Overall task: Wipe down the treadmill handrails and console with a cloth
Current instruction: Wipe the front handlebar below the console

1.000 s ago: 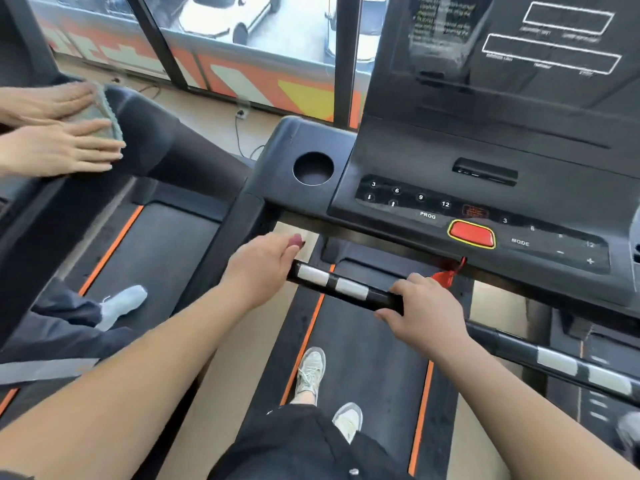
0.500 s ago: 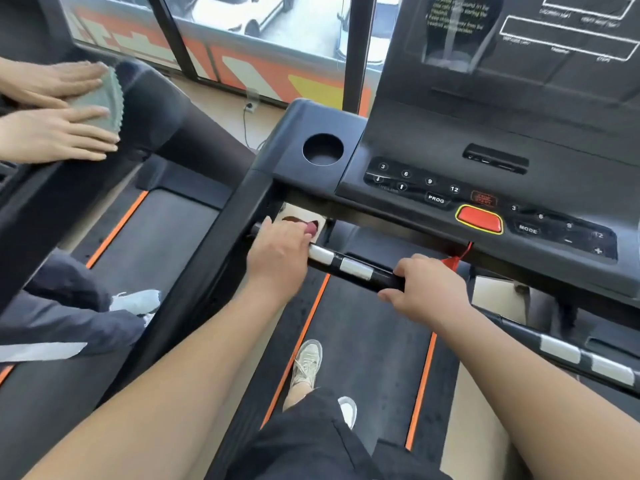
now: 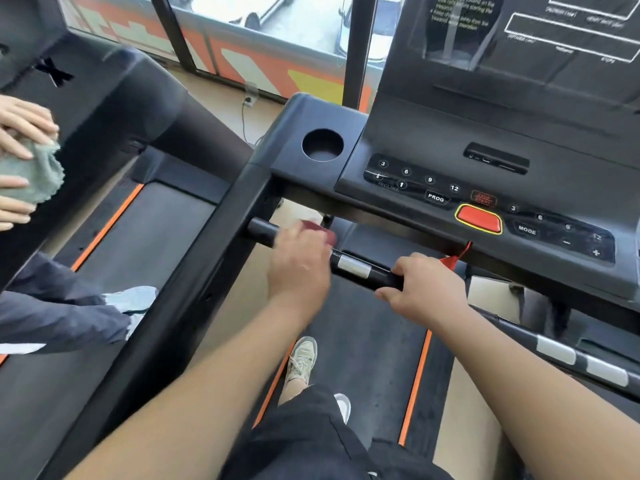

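Far left, on the neighbouring machine point(image 3: 104, 109): pale green fringed cloth point(image 3: 33, 174) under another person's hands point(image 3: 20, 126). Wraps left hand point(image 3: 298, 268), blurred, with dark red cloth point(image 3: 318, 230) round black tubular handrail point(image 3: 259, 230), near its left end. Clamps right hand point(image 3: 426, 289) bare on the same bar. Could skip the silver sensor plate point(image 3: 354, 267) between the hands, or bump the red oval stop button point(image 3: 478, 219) on the black console point(image 3: 433, 150) just beyond.

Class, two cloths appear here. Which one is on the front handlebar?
The dark red cloth, under the left hand on the handlebar. The green cloth is at far left, held by another person's hands.
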`<state>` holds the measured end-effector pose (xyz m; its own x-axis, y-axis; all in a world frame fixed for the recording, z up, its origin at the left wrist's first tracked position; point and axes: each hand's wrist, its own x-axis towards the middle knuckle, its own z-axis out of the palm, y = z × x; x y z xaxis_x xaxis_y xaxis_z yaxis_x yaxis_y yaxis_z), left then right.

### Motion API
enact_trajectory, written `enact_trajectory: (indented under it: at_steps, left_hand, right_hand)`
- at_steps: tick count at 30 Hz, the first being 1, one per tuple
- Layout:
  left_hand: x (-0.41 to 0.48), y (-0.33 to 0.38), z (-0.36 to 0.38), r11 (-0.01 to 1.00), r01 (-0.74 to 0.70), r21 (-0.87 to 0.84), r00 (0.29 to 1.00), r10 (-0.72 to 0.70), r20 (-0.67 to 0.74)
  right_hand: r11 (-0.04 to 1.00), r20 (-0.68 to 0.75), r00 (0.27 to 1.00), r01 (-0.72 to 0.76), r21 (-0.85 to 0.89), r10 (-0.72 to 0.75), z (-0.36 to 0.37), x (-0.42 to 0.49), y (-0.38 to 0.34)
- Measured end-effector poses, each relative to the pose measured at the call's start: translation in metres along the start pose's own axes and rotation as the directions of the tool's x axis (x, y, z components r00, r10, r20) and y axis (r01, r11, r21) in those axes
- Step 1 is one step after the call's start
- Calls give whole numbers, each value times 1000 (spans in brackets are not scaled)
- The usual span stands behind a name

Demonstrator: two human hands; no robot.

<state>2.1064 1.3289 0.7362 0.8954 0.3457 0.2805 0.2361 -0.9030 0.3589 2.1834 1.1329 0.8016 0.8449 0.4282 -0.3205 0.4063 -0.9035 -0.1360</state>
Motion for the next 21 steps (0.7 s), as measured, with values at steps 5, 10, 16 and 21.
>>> enact_trajectory:
  at_steps: [5,10,16,21]
  left_hand:
    - [-27,32,20,860,-500,-106,860,507,53]
    - [2,-48,-8,955,-284,85,959,282,36]
    - [-29,39,16,971,-229,-63,972,232,40]
    - [-13,6,7,843,-527,-109,840,536,85]
  right_hand:
    - [1000,-73,997,19,-6,-20,5,-4,1]
    - [1000,-80,997,13,-27,-16,7,-6,-1]
    - [1000,-68,998,-8,-12,7,5,-7,-2]
    - [999,-72,997,-2,-41,-1,5,-7,-3]
